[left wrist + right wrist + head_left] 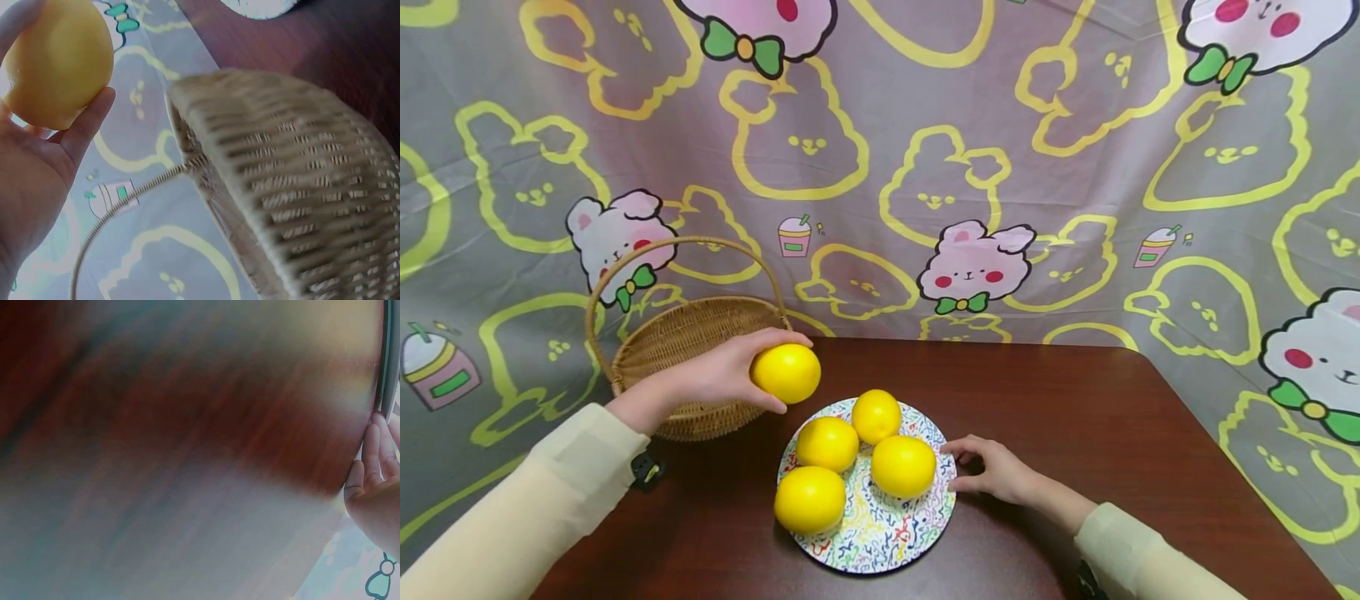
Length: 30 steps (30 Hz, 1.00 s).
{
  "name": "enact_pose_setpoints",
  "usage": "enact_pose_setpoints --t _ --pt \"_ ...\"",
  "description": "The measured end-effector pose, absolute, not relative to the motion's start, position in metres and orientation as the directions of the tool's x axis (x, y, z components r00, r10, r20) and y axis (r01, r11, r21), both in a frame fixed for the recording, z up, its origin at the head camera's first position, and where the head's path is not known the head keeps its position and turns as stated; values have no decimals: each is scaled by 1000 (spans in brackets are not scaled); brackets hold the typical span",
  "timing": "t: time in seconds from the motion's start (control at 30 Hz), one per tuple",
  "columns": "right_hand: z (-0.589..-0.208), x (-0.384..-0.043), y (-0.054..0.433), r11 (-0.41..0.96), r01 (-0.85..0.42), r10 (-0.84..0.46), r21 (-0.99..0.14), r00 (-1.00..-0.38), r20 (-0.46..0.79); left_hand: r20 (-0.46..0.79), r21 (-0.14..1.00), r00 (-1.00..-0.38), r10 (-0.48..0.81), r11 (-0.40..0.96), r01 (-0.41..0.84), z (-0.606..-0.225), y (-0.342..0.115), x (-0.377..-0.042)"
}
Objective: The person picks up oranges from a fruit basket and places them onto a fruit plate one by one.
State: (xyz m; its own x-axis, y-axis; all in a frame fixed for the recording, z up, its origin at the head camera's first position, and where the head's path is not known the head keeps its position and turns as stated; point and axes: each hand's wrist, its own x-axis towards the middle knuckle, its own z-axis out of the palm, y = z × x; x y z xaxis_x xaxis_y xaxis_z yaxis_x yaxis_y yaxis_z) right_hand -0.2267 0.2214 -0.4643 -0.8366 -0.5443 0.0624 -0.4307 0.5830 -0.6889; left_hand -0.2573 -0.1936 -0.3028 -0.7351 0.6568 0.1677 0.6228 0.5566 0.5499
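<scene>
In the head view my left hand grips a yellow lemon between thumb and fingers, raised in front of the wicker basket. The left wrist view shows the same lemon in the hand, beside the basket's woven side. Several more lemons lie on a round plate with a multicoloured squiggle pattern. At the plate's right rim rests my right hand, its thumb and fingers apart at the edge. From the right wrist, the fingers look fairly straight against the rim.
A dark brown wooden table carries the plate and basket. The basket's tall hoop handle arches above it at the left. Behind and beside the table hangs a grey cloth printed with rabbits and yellow outlines.
</scene>
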Motion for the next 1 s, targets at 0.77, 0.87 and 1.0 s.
enact_pose_setpoints --t 0.77,0.87,1.0 --pt "-464 -226 221 569 -431 -552 -700 -831 64 88 578 -581 809 434 692 -306 -147 -233" --pt "-463 -226 221 568 -432 -552 -700 -831 65 85 578 -562 823 419 700 -308 -142 -231" --pt "-462 -226 221 572 -430 -551 -699 -832 62 77 572 -537 840 404 714 -310 -135 -229"
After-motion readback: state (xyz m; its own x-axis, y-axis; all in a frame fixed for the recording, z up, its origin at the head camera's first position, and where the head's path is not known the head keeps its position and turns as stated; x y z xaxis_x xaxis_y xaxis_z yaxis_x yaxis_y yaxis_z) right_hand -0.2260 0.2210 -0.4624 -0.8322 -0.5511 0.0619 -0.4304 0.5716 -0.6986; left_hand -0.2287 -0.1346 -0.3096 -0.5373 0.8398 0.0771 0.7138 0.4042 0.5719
